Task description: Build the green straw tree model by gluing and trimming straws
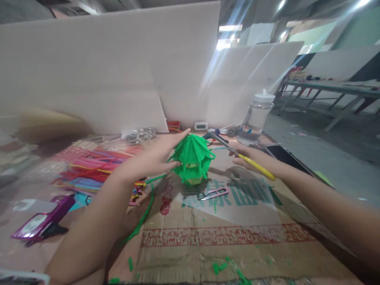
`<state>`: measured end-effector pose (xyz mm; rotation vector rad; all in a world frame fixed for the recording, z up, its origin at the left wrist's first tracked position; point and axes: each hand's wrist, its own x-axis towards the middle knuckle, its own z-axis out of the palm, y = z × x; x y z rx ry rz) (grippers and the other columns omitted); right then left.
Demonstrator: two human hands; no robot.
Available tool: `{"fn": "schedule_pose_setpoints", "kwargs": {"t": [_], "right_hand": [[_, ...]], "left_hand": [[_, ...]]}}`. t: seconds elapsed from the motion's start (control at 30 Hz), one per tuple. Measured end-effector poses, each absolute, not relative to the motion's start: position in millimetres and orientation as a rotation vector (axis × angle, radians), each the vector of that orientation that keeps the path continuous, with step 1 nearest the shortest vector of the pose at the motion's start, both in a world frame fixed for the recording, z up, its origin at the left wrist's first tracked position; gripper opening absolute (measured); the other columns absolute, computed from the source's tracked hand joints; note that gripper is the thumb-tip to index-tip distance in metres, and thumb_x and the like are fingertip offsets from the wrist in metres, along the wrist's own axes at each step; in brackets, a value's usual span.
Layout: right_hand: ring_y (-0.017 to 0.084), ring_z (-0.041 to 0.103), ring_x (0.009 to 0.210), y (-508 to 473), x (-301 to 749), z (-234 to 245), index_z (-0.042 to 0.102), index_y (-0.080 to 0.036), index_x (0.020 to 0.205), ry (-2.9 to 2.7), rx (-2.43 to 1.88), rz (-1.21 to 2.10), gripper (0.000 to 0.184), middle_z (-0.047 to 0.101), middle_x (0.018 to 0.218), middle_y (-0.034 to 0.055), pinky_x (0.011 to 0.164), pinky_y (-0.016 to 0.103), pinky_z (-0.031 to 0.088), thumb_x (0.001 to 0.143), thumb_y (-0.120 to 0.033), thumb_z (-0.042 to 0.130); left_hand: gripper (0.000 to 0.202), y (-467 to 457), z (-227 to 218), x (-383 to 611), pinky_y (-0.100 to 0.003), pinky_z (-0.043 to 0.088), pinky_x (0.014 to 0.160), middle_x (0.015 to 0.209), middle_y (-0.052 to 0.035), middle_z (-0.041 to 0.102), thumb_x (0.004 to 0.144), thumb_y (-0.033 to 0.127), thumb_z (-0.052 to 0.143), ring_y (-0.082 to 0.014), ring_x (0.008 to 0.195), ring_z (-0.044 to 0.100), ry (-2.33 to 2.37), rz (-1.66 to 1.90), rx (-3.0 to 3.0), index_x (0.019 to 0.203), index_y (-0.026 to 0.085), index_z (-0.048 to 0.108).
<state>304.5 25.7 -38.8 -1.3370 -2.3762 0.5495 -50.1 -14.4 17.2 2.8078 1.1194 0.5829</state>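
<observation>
A small green pagoda-like model (193, 158) made of pipe cleaners stands on flattened cardboard (225, 237). My left hand (154, 156) rests against its left side, fingers stretched out toward the roof tip. My right hand (252, 158) is closed round yellow-handled scissors (237, 155), blades pointing left toward the model. A loose green pipe cleaner (142, 217) trails from the model's base toward me.
Small thread snips (214, 193) lie in front of the model. A heap of coloured pipe cleaners (89, 166) is at left, a purple tool (41, 221) nearer. A clear jar (257, 116), a phone (285, 156) and a glue gun (215, 136) are behind. White boards wall the back.
</observation>
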Motion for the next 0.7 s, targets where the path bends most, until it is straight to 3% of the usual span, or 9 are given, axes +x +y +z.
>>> {"fn": "schedule_pose_setpoints", "kwargs": {"t": [0.13, 0.3, 0.4, 0.53, 0.7], "right_hand": [[0.025, 0.063, 0.085, 32, 301, -66, 0.062, -0.020, 0.113, -2.245, -1.557, 0.463, 0.044, 0.069, 0.101, 0.0093, 0.072, 0.034, 0.046, 0.084, -0.053, 0.060], [0.025, 0.064, 0.080, 32, 295, -79, 0.065, -0.016, 0.108, -2.290, -1.674, 0.277, 0.043, 0.070, 0.095, 0.0113, 0.067, 0.032, 0.044, 0.082, -0.050, 0.061], [0.027, 0.064, 0.088, 32, 294, -84, 0.061, -0.013, 0.121, -2.342, -1.677, 0.183, 0.046, 0.070, 0.107, 0.0152, 0.072, 0.032, 0.044, 0.086, -0.043, 0.056], [0.030, 0.061, 0.106, 29, 293, -88, 0.056, -0.013, 0.133, -2.408, -1.663, 0.110, 0.051, 0.064, 0.124, 0.0192, 0.083, 0.033, 0.043, 0.088, -0.037, 0.054], [0.028, 0.061, 0.098, 22, 295, -79, 0.064, -0.016, 0.127, -2.490, -1.607, 0.116, 0.047, 0.066, 0.110, 0.0174, 0.081, 0.032, 0.042, 0.087, -0.038, 0.058]], "left_hand": [[0.072, -14, 19, -44, -0.044, 0.040, 0.112, 0.151, -0.0092, 0.047, 0.085, 0.025, 0.063, -0.0266, 0.136, 0.047, 1.226, 0.632, 2.796, 0.152, 0.027, 0.035], [0.058, -21, 19, -40, -0.039, 0.049, 0.103, 0.136, -0.0017, 0.063, 0.085, 0.016, 0.060, -0.0236, 0.119, 0.061, 1.306, 0.730, 2.768, 0.140, 0.031, 0.052], [0.045, -25, 17, -40, -0.038, 0.052, 0.098, 0.129, 0.0012, 0.068, 0.089, 0.019, 0.057, -0.0227, 0.110, 0.067, 1.288, 0.802, 2.741, 0.131, 0.034, 0.062], [0.037, -25, 13, -42, -0.041, 0.053, 0.095, 0.124, 0.0013, 0.071, 0.094, 0.026, 0.051, -0.0243, 0.107, 0.068, 1.283, 0.850, 2.721, 0.127, 0.034, 0.066], [0.041, -21, 9, -45, -0.041, 0.050, 0.100, 0.131, -0.0018, 0.067, 0.096, 0.030, 0.046, -0.0261, 0.116, 0.064, 1.321, 0.854, 2.727, 0.135, 0.030, 0.060]]}}
